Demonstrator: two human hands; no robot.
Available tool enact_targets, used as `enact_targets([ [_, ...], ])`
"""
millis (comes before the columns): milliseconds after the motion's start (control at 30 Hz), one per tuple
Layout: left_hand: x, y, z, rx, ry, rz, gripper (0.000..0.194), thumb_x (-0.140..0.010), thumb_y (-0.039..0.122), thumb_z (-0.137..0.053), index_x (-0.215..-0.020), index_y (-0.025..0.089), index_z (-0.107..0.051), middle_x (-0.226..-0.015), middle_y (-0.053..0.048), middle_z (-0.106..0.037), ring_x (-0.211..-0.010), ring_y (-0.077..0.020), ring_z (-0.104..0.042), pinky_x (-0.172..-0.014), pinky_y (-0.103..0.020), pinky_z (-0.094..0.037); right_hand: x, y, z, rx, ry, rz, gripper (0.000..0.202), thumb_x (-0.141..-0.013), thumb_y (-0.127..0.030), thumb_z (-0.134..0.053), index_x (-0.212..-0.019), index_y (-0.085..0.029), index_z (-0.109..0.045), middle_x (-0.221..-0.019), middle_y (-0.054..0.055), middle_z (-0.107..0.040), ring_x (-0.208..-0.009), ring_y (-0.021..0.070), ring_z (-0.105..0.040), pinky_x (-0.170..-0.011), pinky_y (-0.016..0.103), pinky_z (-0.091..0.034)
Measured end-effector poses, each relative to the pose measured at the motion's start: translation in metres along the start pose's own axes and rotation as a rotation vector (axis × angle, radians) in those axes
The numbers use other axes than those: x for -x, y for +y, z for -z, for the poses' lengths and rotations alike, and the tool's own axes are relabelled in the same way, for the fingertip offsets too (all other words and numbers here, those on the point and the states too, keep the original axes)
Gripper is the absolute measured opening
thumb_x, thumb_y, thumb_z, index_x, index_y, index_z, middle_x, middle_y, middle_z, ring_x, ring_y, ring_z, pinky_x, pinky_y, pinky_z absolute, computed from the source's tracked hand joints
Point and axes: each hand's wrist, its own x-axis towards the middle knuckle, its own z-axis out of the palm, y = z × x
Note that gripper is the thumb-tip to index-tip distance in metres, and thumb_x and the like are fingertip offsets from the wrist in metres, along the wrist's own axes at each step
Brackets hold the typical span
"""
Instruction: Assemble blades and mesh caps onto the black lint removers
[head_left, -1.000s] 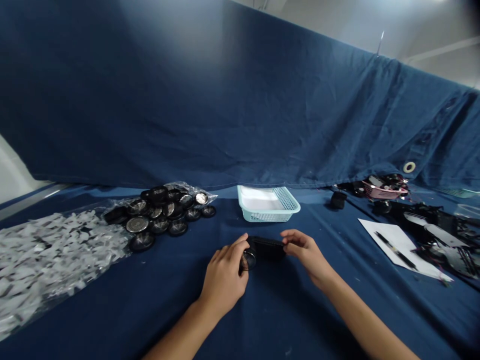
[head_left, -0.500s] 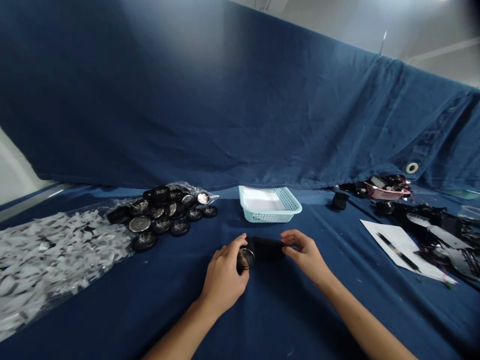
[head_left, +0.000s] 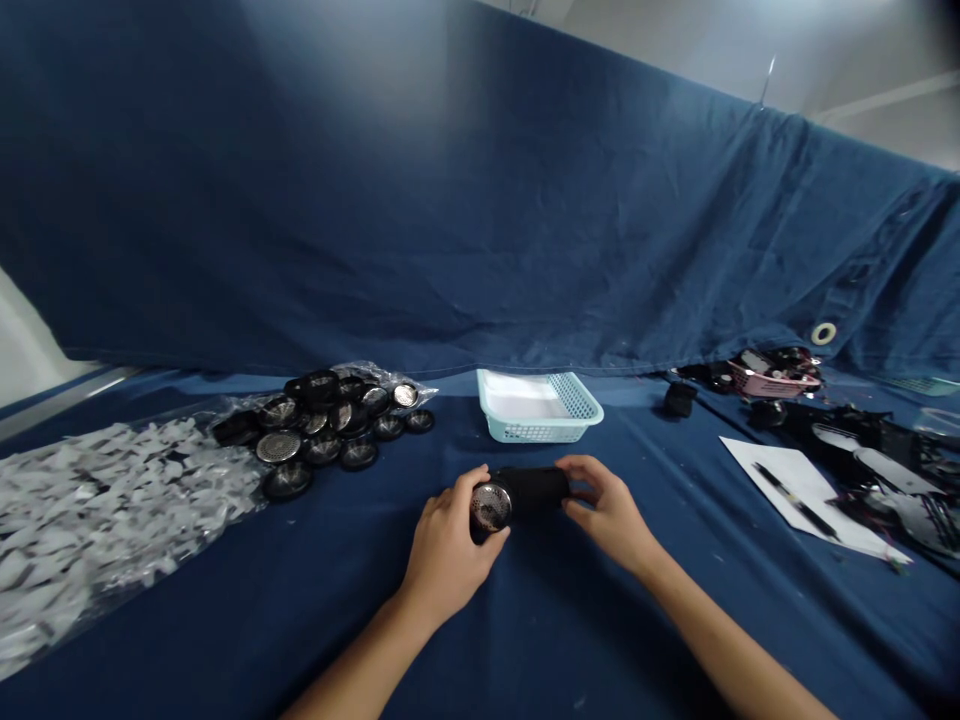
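Note:
A black device (head_left: pixel 536 492), shaped like a fabric shaver, lies crosswise between my hands just above or on the blue cloth; I cannot tell whether it touches. Its left end carries a round perforated metal mesh head (head_left: pixel 492 507), turned up toward me. My left hand (head_left: pixel 450 550) is closed round that head, thumb below and fingers over the top. At the opposite end, my right hand (head_left: pixel 604 505) pinches the body between thumb and fingers. Left of my hands lies a pile of round black caps with metal mesh (head_left: pixel 322 448), partly on a clear plastic bag.
Clear plastic with many small white parts (head_left: pixel 127 500) spreads at far left. Beyond my hands stands a light blue basket (head_left: pixel 544 432) holding something white. On the right are paper (head_left: pixel 780 465), a black pen (head_left: pixel 799 503), dark parts (head_left: pixel 862 440) and a pink basket (head_left: pixel 772 385).
The black device has been turned about its length, so its rounded body shows and the mesh head faces more upward. Both hands stay on it at nearly the same spot.

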Motion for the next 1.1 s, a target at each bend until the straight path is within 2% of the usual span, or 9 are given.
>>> enact_targets([
  [200,0.001,-0.002,0.001,0.071,-0.014,0.112,0.058,-0.073,0.022,-0.069,-0.123,0.029,-0.042,-0.122,-0.005,-0.063,-0.101,-0.0255,-0.065,-0.087,-0.042,-0.051,0.001,0.000,0.000,0.022,-0.075,0.063,0.054,-0.063,-0.005,-0.051,-0.112,-0.024,-0.059,-0.114,0.005,-0.060,-0.108,0.0228,-0.058,-0.085,0.036,-0.052],
  [500,0.001,-0.001,0.002,0.151,-0.021,0.158,0.055,-0.071,0.021,-0.069,-0.120,0.028,-0.045,-0.111,-0.004,-0.066,-0.098,-0.0249,-0.065,-0.087,-0.042,-0.050,0.003,-0.003,-0.002,0.135,-0.113,0.132,0.053,-0.067,-0.006,-0.056,-0.116,-0.026,-0.059,-0.116,0.006,-0.057,-0.108,0.0242,-0.056,-0.082,0.036,-0.057],
  [633,-0.003,0.001,0.006,0.255,-0.047,0.222,0.049,-0.071,0.025,-0.069,-0.116,0.027,-0.048,-0.102,-0.001,-0.068,-0.091,-0.0224,-0.066,-0.082,-0.036,-0.051,0.004,-0.003,-0.001,0.152,-0.127,0.139,0.054,-0.068,-0.007,-0.058,-0.119,-0.026,-0.058,-0.117,0.007,-0.057,-0.110,0.0249,-0.056,-0.080,0.035,-0.058],
  [733,-0.007,0.000,0.008,0.347,-0.058,0.314,0.044,-0.075,0.034,-0.068,-0.114,0.025,-0.051,-0.097,0.000,-0.070,-0.089,-0.0204,-0.067,-0.080,-0.031,-0.051,0.003,0.000,0.001,0.114,-0.145,0.106,0.050,-0.071,-0.011,-0.061,-0.119,-0.024,-0.058,-0.114,0.007,-0.062,-0.107,0.0246,-0.059,-0.082,0.036,-0.057],
  [867,-0.010,-0.005,0.008,0.382,-0.047,0.422,0.037,-0.080,0.043,-0.062,-0.111,0.024,-0.057,-0.100,-0.001,-0.071,-0.095,-0.0214,-0.066,-0.085,-0.032,-0.048,0.001,0.002,0.002,0.058,-0.162,0.023,0.036,-0.076,-0.018,-0.065,-0.112,-0.020,-0.061,-0.101,0.007,-0.068,-0.095,0.0228,-0.065,-0.084,0.037,-0.055],
  [1100,-0.010,-0.009,0.007,0.380,-0.001,0.458,0.033,-0.081,0.050,-0.058,-0.099,0.023,-0.064,-0.089,0.000,-0.073,-0.086,-0.0221,-0.068,-0.078,-0.031,-0.049,0.003,-0.006,0.005,0.026,-0.192,-0.024,0.033,-0.080,-0.026,-0.066,-0.113,-0.019,-0.064,-0.097,0.007,-0.070,-0.092,0.0225,-0.065,-0.083,0.035,-0.053],
])
